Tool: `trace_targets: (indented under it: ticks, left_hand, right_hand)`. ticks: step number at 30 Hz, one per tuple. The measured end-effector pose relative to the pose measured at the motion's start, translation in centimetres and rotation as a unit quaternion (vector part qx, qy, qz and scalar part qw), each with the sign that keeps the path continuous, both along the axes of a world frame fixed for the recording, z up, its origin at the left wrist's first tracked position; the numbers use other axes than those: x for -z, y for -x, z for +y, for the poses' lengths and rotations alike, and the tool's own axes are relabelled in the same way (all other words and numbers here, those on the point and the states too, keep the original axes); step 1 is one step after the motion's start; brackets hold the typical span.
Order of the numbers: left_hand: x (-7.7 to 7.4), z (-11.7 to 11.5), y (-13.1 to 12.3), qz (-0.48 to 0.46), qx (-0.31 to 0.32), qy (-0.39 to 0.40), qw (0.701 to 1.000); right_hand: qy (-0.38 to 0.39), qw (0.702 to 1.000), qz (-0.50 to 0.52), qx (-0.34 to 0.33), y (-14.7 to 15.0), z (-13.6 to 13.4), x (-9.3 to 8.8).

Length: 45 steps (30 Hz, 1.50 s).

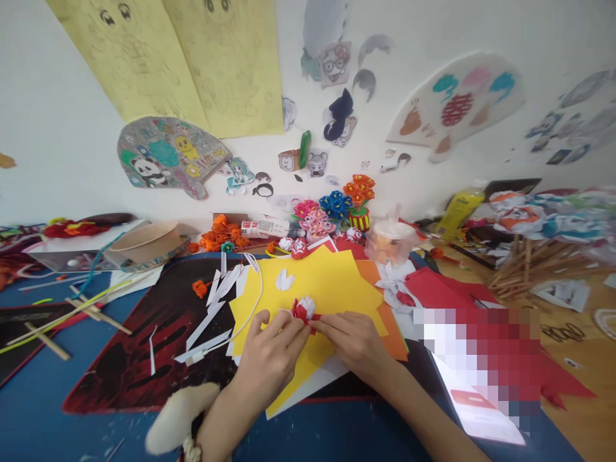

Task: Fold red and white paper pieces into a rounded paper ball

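Observation:
My left hand (pixel 269 356) and my right hand (pixel 353 337) meet over a yellow paper sheet (pixel 332 282). Both pinch a small red and white folded paper flower (pixel 303 309) between their fingertips, the left from the left side, the right from the right. A small white paper scrap (pixel 283 280) lies on the yellow sheet just beyond the flower. White paper strips (pixel 219 301) lie to the left of my left hand on a red and black sheet (pixel 144 346).
Finished paper flowers (pixel 332 208) in pink, blue and orange stand at the back by the wall. A round paper bowl (pixel 147 240) sits back left, a clear plastic cup (pixel 389 240) back right. Wooden sticks (pixel 534 263) lie at right. Red paper (pixel 443 285) lies right of my hands.

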<state>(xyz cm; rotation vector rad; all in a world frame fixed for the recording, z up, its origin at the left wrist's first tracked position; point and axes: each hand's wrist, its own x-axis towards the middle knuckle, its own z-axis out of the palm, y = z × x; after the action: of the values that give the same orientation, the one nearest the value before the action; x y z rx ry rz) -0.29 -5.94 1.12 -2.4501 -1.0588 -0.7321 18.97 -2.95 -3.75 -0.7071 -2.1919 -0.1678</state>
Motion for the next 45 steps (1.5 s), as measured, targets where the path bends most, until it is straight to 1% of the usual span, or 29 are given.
trace_targets:
  ticks: [4,9,13,16,18,20,23,27,31,33,35,38,41,45]
  left_hand:
    - [-0.1,-0.1,0.0,0.004,0.003,0.009,1.0]
    - [-0.1,-0.2,-0.1,0.008,-0.006,0.001,1.0]
    - [0.3,-0.2,0.1,0.035,-0.006,-0.022,0.999]
    - [0.6,-0.1,0.4,0.076,0.02,-0.035,0.996]
    - [0.6,0.0,0.6,0.098,0.034,-0.028,0.994]
    - [0.4,0.2,0.6,0.101,0.033,0.005,0.994]
    - [0.1,0.4,0.5,0.067,0.016,0.066,0.995]
    - [0.2,0.7,0.1,0.033,0.001,0.098,0.995]
    - [0.4,0.8,-0.3,0.021,-0.033,0.122,0.992]
    - [0.4,0.8,-0.4,-0.016,-0.056,0.129,0.99]
    - [0.4,0.9,-0.4,-0.063,-0.076,0.135,0.986]
    - [0.3,0.9,-0.3,-0.116,-0.086,0.151,0.978]
    - [0.2,0.8,-0.3,-0.132,-0.092,0.166,0.973]
    - [0.1,0.8,-0.4,-0.141,-0.105,0.163,0.971]
  right_hand:
    - [-0.024,0.999,-0.022,0.013,0.3,-0.1,-0.1]
    - [-0.029,0.999,-0.001,0.038,1.1,-0.6,-0.5]
    - [-0.031,0.999,-0.016,0.023,1.2,-0.5,-0.1]
    - [-0.04,0.998,-0.053,0.003,1.0,-0.3,0.2]
    - [-0.037,0.997,-0.063,-0.011,0.9,-0.2,0.3]
    - [-0.018,0.998,-0.063,-0.019,0.9,-0.2,0.2]
    - [0.029,0.999,-0.031,-0.018,0.9,0.0,0.2]
    - [0.107,0.993,0.039,-0.02,1.1,0.3,0.6]
    - [0.187,0.977,0.103,0.016,1.3,0.1,0.2]
    - [0.198,0.969,0.139,0.044,1.4,-0.2,-0.2]
    - [0.177,0.97,0.15,0.069,1.6,-0.7,-0.6]
    - [0.103,0.986,0.093,0.088,1.9,-1.1,-0.7]
    - [0.038,0.992,0.042,0.111,2.3,-1.2,-0.4]
    - [0.0,0.993,0.031,0.114,2.5,-1.0,-0.3]
